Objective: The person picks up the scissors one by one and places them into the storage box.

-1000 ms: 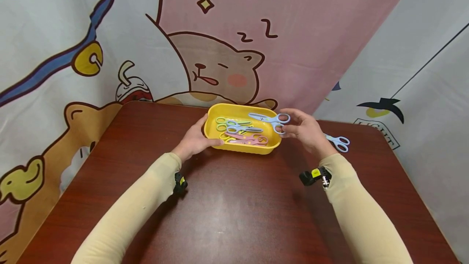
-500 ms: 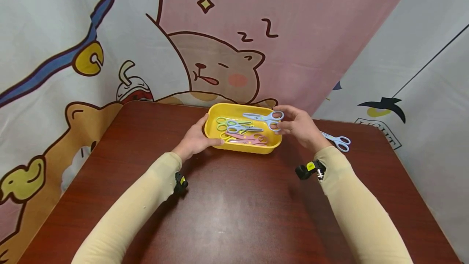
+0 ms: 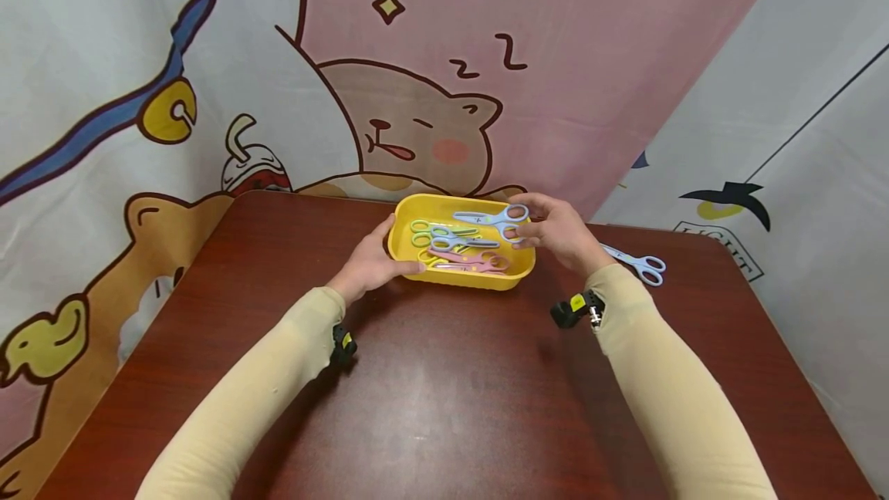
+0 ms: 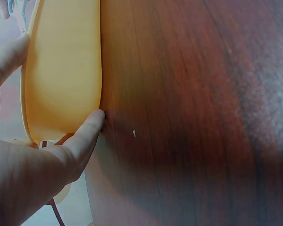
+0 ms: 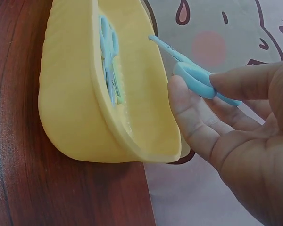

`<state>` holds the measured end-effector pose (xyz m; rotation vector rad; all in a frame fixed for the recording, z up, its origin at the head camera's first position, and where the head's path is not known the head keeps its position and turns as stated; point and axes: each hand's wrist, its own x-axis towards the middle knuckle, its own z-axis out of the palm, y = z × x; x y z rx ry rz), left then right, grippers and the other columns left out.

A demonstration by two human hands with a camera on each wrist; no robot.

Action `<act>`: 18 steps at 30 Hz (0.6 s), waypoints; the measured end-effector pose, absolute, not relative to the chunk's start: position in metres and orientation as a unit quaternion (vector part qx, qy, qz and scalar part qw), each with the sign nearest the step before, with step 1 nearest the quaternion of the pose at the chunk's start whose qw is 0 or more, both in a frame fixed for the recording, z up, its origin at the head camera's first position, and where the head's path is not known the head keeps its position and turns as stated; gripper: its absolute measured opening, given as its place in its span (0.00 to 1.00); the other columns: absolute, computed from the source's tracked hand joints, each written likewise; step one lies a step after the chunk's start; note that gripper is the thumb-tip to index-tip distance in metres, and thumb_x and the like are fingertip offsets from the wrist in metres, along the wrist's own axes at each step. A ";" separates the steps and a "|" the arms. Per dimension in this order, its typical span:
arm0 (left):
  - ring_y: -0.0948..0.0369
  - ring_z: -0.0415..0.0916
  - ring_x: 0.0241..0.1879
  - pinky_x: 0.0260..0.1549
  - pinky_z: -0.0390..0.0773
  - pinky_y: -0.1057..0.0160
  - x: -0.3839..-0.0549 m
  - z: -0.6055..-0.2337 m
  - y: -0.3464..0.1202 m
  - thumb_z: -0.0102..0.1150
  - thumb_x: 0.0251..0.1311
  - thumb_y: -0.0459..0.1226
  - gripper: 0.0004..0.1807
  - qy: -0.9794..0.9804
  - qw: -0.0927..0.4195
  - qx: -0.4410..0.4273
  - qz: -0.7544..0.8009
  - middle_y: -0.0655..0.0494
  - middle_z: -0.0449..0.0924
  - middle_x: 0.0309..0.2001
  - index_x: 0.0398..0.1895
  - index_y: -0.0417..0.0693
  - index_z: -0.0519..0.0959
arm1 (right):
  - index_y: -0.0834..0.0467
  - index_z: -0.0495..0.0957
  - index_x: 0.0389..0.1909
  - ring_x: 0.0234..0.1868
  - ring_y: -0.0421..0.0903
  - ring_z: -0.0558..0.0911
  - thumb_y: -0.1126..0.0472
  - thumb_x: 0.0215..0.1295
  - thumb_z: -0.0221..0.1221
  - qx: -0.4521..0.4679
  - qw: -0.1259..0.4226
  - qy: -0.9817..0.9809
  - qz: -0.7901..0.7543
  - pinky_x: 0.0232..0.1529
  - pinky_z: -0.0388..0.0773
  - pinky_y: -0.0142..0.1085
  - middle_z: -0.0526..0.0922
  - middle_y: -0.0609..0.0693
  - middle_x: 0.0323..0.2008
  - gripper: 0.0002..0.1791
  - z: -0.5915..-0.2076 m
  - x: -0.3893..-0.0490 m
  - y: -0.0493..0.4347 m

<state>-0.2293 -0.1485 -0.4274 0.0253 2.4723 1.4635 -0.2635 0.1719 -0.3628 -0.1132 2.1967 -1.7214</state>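
Note:
Over the right half of a yellow plastic basket point(image 3: 479, 281), my right hand point(image 3: 564, 234) pinches light-blue scissors point(image 3: 488, 219) by their handles, blades pointing left. The right wrist view shows the held scissors point(image 5: 198, 77) between thumb and fingers, above the basket's rim. My left hand point(image 3: 368, 264) grips the basket's left end, thumb at the front and fingers round the side. Inside the basket lie another pair of blue scissors point(image 3: 464, 243), green scissors point(image 3: 420, 234) and pink scissors point(image 3: 475, 261). Yellow handles point(image 3: 427, 257) show partly beneath the pink pair.
Another pair of blue scissors point(image 3: 646, 265) lies on the brown table point(image 3: 430, 392) to the right, its blades partly hidden by my right arm. A cartoon-printed curtain point(image 3: 569, 83) hangs close behind the basket. Each wrist wears a small black camera.
My right hand has moved left with the blue scissors, carrying them farther over the basket. The left hand and basket stay nearly still. More of the scissors on the table shows.

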 end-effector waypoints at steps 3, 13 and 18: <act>0.52 0.62 0.71 0.74 0.60 0.51 -0.229 -0.427 -0.148 0.80 0.52 0.46 0.65 0.852 0.134 0.006 0.505 0.53 0.46 0.84 0.85 0.52 0.44 | 0.63 0.66 0.73 0.47 0.49 0.88 0.77 0.71 0.55 -0.044 0.176 0.778 -0.602 0.47 0.86 0.41 0.73 0.65 0.63 0.30 -0.362 -0.266 0.169; 0.52 0.65 0.67 0.72 0.63 0.52 -0.232 -0.432 -0.148 0.81 0.50 0.44 0.65 0.851 0.120 0.015 0.511 0.52 0.50 0.83 0.85 0.53 0.45 | 0.62 0.68 0.71 0.47 0.52 0.87 0.78 0.71 0.55 -0.039 0.186 0.780 -0.596 0.47 0.86 0.42 0.74 0.63 0.62 0.29 -0.363 -0.276 0.160; 0.52 0.63 0.69 0.73 0.61 0.51 -0.231 -0.429 -0.147 0.81 0.50 0.45 0.66 0.852 0.123 0.014 0.509 0.52 0.49 0.83 0.85 0.52 0.45 | 0.62 0.69 0.71 0.48 0.54 0.87 0.79 0.70 0.55 -0.040 0.190 0.784 -0.590 0.51 0.85 0.46 0.75 0.64 0.61 0.29 -0.363 -0.281 0.156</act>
